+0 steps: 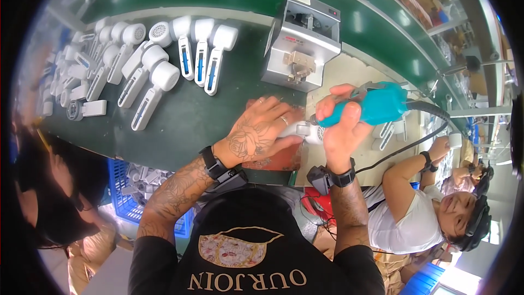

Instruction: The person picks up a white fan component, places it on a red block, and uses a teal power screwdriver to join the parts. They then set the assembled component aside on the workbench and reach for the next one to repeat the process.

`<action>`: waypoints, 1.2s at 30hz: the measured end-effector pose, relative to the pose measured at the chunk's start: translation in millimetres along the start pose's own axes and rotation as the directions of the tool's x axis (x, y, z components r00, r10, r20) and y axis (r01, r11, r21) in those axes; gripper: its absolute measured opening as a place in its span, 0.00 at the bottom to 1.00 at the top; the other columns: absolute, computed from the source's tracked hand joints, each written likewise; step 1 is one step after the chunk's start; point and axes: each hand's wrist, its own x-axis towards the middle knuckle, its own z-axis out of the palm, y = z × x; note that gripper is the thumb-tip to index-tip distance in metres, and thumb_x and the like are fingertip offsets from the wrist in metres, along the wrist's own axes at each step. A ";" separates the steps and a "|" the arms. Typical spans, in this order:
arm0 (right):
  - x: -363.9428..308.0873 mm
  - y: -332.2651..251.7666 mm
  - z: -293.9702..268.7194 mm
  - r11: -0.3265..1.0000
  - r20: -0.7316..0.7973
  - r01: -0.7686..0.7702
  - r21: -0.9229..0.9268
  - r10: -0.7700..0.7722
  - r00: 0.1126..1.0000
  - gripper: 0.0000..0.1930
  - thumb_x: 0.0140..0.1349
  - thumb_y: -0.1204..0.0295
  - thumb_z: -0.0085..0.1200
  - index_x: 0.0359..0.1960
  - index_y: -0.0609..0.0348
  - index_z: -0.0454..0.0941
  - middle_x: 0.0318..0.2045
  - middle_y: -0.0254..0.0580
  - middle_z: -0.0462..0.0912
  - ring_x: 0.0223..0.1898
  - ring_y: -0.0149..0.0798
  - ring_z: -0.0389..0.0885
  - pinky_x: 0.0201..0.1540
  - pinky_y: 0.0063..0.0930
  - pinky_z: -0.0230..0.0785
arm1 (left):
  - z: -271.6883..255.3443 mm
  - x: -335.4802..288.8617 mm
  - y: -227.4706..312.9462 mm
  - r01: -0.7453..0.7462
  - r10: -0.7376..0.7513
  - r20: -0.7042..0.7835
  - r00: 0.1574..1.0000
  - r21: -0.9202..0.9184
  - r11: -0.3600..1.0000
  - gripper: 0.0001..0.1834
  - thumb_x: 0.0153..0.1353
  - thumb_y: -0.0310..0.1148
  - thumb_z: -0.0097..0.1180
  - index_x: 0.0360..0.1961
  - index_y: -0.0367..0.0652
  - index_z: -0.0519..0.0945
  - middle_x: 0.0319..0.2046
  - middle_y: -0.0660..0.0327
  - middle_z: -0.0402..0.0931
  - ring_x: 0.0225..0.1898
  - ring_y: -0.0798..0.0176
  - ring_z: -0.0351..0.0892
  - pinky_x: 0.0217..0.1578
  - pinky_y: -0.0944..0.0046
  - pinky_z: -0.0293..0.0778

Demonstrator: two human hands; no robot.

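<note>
My right hand is wrapped round a teal electric screwdriver, which lies sideways with its tip pointing left. A black cord runs from its back end. Just left of the tip, my left hand presses a white handheld unit with a round head against a reddish-brown mat. My fingers hide much of that unit. Whether the tip touches a screw cannot be made out. Beyond my left hand lie several similar white units, with round heads and slotted handles showing blue strips.
A grey metal machine stands behind my hands on the green table. More white units crowd the far left. Below the edge sits a blue crate of parts. A co-worker sits at right, another person at left.
</note>
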 end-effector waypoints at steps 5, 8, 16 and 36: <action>-5.4 3.3 -4.1 0.999 0.040 -0.042 0.021 0.041 0.998 0.27 0.70 0.48 0.52 0.43 0.68 0.69 0.23 0.40 0.73 0.24 0.35 0.72 0.27 0.30 0.67 | 3.1 0.3 0.2 0.009 -0.008 0.023 1.000 -0.023 1.000 0.24 0.55 0.46 0.68 0.49 0.46 0.81 0.44 0.62 0.78 0.45 0.55 0.75 0.47 0.52 0.72; -6.8 5.4 -2.5 0.998 0.047 -0.036 0.047 0.034 0.998 0.25 0.70 0.50 0.52 0.41 0.65 0.69 0.23 0.40 0.72 0.25 0.35 0.72 0.29 0.31 0.67 | -2.0 2.8 1.1 -0.015 0.014 0.047 0.999 0.011 1.000 0.26 0.57 0.44 0.64 0.55 0.44 0.77 0.43 0.60 0.76 0.46 0.54 0.73 0.51 0.53 0.69; -6.0 12.0 -3.5 0.993 0.080 -0.042 0.113 0.033 0.996 0.20 0.72 0.55 0.52 0.40 0.63 0.68 0.24 0.40 0.72 0.25 0.35 0.72 0.29 0.31 0.68 | -4.3 3.9 3.4 -0.006 0.005 0.050 0.999 0.023 1.000 0.24 0.57 0.43 0.64 0.53 0.44 0.78 0.43 0.59 0.76 0.45 0.53 0.73 0.51 0.51 0.70; 67.7 27.0 47.8 0.994 0.026 0.105 -0.021 -0.105 0.994 0.15 0.74 0.62 0.49 0.39 0.63 0.73 0.21 0.36 0.74 0.23 0.31 0.75 0.28 0.26 0.68 | -7.2 -0.2 2.8 -0.026 0.027 0.025 0.999 -0.043 0.999 0.24 0.57 0.42 0.62 0.52 0.43 0.78 0.41 0.58 0.75 0.45 0.53 0.73 0.50 0.52 0.70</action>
